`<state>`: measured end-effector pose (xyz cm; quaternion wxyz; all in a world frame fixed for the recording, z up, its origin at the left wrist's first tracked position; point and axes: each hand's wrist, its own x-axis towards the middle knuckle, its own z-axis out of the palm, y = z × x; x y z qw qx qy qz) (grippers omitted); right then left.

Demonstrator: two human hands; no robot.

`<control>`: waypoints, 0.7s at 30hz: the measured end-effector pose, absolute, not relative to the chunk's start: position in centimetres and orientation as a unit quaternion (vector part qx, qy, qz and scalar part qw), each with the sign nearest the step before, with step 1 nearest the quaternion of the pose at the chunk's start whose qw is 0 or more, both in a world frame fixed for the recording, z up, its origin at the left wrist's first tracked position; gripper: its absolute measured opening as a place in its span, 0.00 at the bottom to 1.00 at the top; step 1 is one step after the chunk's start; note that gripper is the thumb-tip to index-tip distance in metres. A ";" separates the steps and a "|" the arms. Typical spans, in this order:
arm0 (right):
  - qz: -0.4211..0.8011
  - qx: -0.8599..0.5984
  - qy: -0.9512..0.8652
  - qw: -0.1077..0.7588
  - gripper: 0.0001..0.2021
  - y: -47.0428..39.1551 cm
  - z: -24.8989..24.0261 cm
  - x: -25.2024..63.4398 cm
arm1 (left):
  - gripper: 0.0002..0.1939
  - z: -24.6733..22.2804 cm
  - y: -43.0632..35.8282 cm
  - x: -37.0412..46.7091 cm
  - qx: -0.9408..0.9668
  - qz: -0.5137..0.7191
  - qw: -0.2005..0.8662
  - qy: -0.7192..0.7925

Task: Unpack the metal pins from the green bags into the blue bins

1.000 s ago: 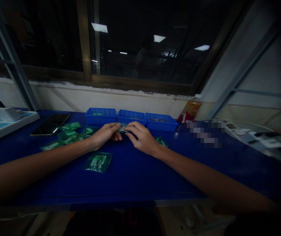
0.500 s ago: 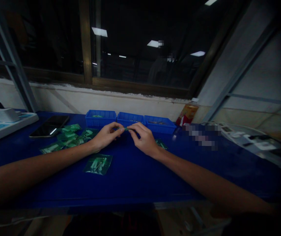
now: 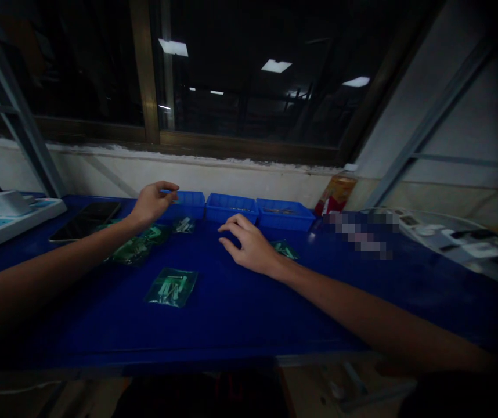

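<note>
My left hand [image 3: 153, 202] is raised at the front left of the left blue bin [image 3: 192, 203]. Its fingers are loosely bent, and nothing shows in them. Just in front of that bin lies a small clear bag with pale pieces [image 3: 184, 225]. My right hand [image 3: 251, 247] hovers over the blue table, thumb and fingers apart, holding nothing. Beside its wrist is a green-tinted bag [image 3: 286, 249]. Nearer to me lies another green bag of plastic plugs and screws [image 3: 172, 287]. Several more green bags [image 3: 131, 249] lie heaped under my left forearm, partly hidden.
A middle bin [image 3: 231, 204] and a right bin [image 3: 284, 216] with thin metal pieces stand along the wall. At the left are a phone [image 3: 72, 227] and a power strip [image 3: 35, 216]. A drink bottle [image 3: 336, 194] stands at the back right.
My hands have parted. The left moved left and up towards the left bin; the right stayed nearly in place, its fingers opened. A small bag now shows in front of the left bin.
</note>
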<state>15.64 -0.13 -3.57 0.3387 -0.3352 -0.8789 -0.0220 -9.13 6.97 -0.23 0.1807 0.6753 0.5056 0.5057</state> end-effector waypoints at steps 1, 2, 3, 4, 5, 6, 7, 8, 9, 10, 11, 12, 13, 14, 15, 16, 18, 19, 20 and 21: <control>-0.021 -0.335 -0.881 0.333 0.09 -0.2 -3.6 15.6 | 0.15 0.0 6.7 -9.3 0.712 0.476 0.112 0.503; -0.020 -0.334 -0.884 0.326 0.09 -0.2 -3.5 15.6 | 0.15 0.3 6.3 -9.3 0.755 0.432 0.043 0.491; -0.019 -0.333 -0.887 0.320 0.10 -0.2 -3.5 15.6 | 0.16 0.4 5.8 -9.2 0.797 0.371 -0.011 0.476; -0.019 -0.332 -0.889 0.314 0.10 -0.2 -3.5 15.6 | 0.17 0.4 5.4 -9.1 0.830 0.308 -0.050 0.463; -0.020 -0.332 -0.891 0.310 0.10 -0.2 -3.6 15.6 | 0.18 0.2 5.1 -8.9 0.855 0.241 -0.069 0.455; -0.019 -0.331 -0.892 0.306 0.10 -0.2 -3.6 15.6 | 0.20 -0.1 4.8 -8.6 0.868 0.186 -0.078 0.454; -0.019 -0.331 -0.894 0.302 0.10 -0.2 -3.6 15.6 | 0.23 -0.6 4.6 -8.3 0.875 0.141 -0.084 0.456; -0.018 -0.331 -0.895 0.298 0.10 -0.1 -3.6 15.6 | 0.24 -1.1 4.5 -8.0 0.879 0.104 -0.085 0.457; -0.017 -0.331 -0.897 0.293 0.10 -0.1 -3.6 15.6 | 0.24 -1.7 4.4 -7.7 0.883 0.074 -0.081 0.456; -0.017 -0.331 -0.898 0.289 0.10 -0.1 -3.7 15.6 | 0.22 -2.2 4.4 -7.4 0.883 0.060 -0.082 0.458; -0.017 -0.331 -0.899 0.285 0.10 -0.1 -3.7 15.6 | 0.20 -2.5 4.3 -7.1 0.885 0.052 -0.082 0.455; -0.017 -0.330 -0.901 0.282 0.10 -0.1 -3.7 15.6 | 0.18 -2.6 4.1 -7.0 0.886 0.052 -0.082 0.453; -0.017 -0.329 -0.902 0.279 0.10 -0.2 -3.7 15.6 | 0.17 -2.6 4.0 -6.8 0.886 0.062 -0.083 0.452; -0.017 -0.328 -0.903 0.277 0.10 -0.2 -3.6 15.6 | 0.16 -2.3 3.8 -6.8 0.886 0.079 -0.084 0.448; -0.017 -0.327 -0.904 0.275 0.10 -0.2 -3.6 15.6 | 0.16 -1.8 3.6 -6.8 0.885 0.103 -0.088 0.445; -0.017 -0.326 -0.905 0.273 0.11 -0.3 -3.6 15.6 | 0.16 -1.2 3.5 -6.9 0.881 0.135 -0.097 0.442; -0.015 -0.325 -0.906 0.272 0.11 -0.3 -3.6 15.6 | 0.17 0.2 3.5 -7.4 0.868 0.208 -0.128 0.432; -0.014 -0.325 -0.906 0.272 0.11 -0.2 -3.7 15.6 | 0.18 0.8 3.8 -7.7 0.858 0.244 -0.149 0.427; -0.013 -0.325 -0.906 0.272 0.11 -0.2 -3.7 15.6 | 0.18 1.2 4.2 -8.2 0.846 0.273 -0.168 0.427; -0.011 -0.325 -0.906 0.272 0.10 -0.1 -3.7 15.6 | 0.18 1.5 4.7 -8.7 0.836 0.291 -0.184 0.428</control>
